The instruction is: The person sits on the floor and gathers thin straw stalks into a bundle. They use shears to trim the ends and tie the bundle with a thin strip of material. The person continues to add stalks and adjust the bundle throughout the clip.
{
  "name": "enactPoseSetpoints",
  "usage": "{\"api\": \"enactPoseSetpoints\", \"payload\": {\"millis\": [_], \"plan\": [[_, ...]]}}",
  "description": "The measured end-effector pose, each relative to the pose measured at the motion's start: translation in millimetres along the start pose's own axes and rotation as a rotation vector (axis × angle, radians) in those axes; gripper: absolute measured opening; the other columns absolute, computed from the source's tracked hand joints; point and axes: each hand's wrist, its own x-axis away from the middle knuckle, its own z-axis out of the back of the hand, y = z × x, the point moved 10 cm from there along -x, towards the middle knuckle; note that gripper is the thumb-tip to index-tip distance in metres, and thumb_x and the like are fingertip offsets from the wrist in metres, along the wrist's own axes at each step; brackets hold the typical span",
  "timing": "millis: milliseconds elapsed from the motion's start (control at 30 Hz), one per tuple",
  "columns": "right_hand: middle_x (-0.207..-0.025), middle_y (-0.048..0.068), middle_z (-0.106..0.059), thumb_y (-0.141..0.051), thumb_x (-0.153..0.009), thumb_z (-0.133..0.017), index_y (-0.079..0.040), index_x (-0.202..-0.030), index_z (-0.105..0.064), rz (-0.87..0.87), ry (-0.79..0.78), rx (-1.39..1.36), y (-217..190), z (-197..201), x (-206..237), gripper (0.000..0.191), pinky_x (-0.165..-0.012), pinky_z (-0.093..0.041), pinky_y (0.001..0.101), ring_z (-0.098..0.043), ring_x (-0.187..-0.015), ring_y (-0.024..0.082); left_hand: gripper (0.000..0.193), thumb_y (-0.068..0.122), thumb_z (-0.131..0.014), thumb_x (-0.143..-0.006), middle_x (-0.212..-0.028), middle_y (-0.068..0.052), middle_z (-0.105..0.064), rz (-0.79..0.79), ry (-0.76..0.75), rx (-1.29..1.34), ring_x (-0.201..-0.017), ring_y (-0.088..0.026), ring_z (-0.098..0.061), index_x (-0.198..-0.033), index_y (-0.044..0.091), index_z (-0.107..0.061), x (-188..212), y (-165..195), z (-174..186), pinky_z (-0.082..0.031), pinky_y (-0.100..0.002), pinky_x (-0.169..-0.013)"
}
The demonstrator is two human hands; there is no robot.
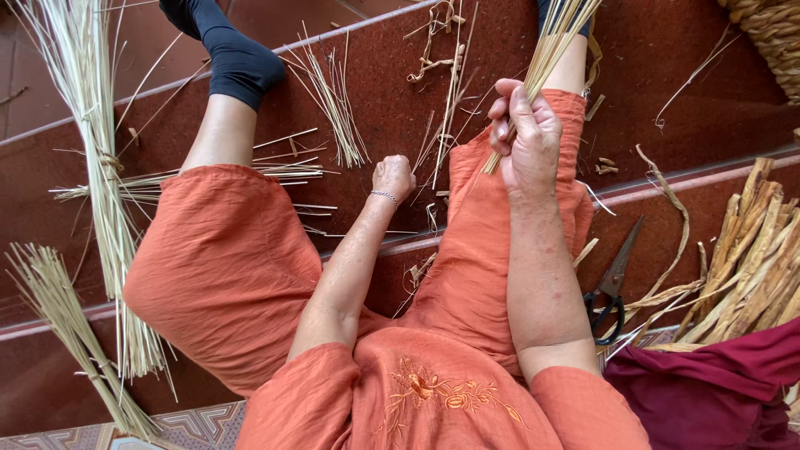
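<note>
So at this point the person was sitting on the dark red floor with legs stretched out. The right hand was wrapped tight around the lower end of a bundle of pale straw stalks, which stood up over the right knee and ran out of the top of the shot. The left hand was curled into a closed fist down between the legs, right by some thin loose stalks. I honestly couldn't tell if it had one pinched or was empty. To me it looked like the gathering stage, with stalks going into the held bundle one at a time. Adding another would need the left hand to bring a stalk across and slip it under the right thumb without loosening that grip. Black-handled scissors lay on the floor just right of the right thigh, untouched, next to a pile of flat dried strips. Tied sheaves of straw lay off to the left, well away from both hands, and a woven basket peeked in at the top right corner.
</note>
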Motion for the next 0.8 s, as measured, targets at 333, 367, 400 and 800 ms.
{"api": "enactPoseSetpoints", "payload": {"millis": [333, 367, 400, 800], "plan": [[-0.088, 0.005, -0.070, -0.018, -0.112, -0.057, -0.003, -0.116, -0.070, 0.004, 0.007, 0.016, -4, 2, 4, 0.020, -0.048, -0.040, 0.0179, -0.057, -0.064, 0.004, 0.014, 0.012, -0.077, -0.077, -0.089, -0.015, -0.076, 0.061, 0.028, 0.391, -0.088, -0.026, -0.074, -0.087, 0.005, -0.070, 23, -34, 9, -0.058, -0.036, -0.083], [-0.088, 0.005, -0.070, -0.018, -0.112, -0.057, -0.003, -0.116, -0.070, 0.007, 0.001, 0.013, -4, 1, 4, 0.020, -0.047, -0.040, 0.0178, -0.058, -0.064, 0.004, 0.018, 0.010, -0.077, -0.077, -0.088, -0.013, -0.076, 0.052, 0.027, 0.450, -0.087, -0.024, -0.074, -0.092, 0.006, -0.069, 26, -38, 9, -0.058, -0.035, -0.082], [-0.088, 0.005, -0.070, -0.018, -0.112, -0.057, -0.004, -0.116, -0.070, 0.013, -0.004, 0.012, -3, 1, 4, 0.020, -0.047, -0.039, 0.0177, -0.058, -0.064, 0.004, 0.024, 0.008, -0.076, -0.076, -0.087, -0.011, -0.076, 0.038, 0.024, 0.511, -0.086, -0.022, -0.074, -0.098, 0.008, -0.067, 28, -39, 9, -0.059, -0.034, -0.081], [-0.087, 0.006, -0.070, -0.018, -0.111, -0.058, -0.003, -0.115, -0.069, 0.018, -0.001, 0.000, 0, 6, 4, 0.020, -0.046, -0.039, 0.0184, -0.058, -0.063, 0.005, 0.006, 0.006, -0.070, -0.086, -0.073, -0.010, -0.072, 0.155, -0.092, 0.802, -0.060, -0.015, -0.072, -0.086, 0.000, -0.069, 42, -53, -7, -0.061, -0.030, -0.054]]}}
